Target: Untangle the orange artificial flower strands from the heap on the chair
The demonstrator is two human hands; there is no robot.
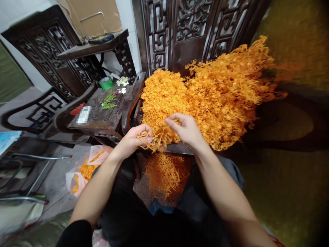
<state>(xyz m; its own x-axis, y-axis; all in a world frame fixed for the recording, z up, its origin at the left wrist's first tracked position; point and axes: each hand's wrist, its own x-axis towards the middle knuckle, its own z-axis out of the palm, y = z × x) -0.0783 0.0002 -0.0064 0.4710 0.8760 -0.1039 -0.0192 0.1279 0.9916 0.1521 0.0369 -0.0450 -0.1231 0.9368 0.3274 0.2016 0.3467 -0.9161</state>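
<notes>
A big heap of orange artificial flower sprigs (205, 92) fills the dark wooden seat in front of me. My left hand (136, 137) is curled round a small bunch of orange sprigs (151, 140) at the heap's near edge. My right hand (186, 128) pinches into the same bunch from the right, fingers bent together. A second, smaller pile of orange sprigs (164, 175) lies lower down between my knees.
A dark side table (102, 116) at the left carries green stems (109, 101), white blossoms (122, 81) and a green tape roll (106, 82). A plastic bag with orange pieces (86, 169) sits on the floor. Carved wooden screens (180, 31) stand behind.
</notes>
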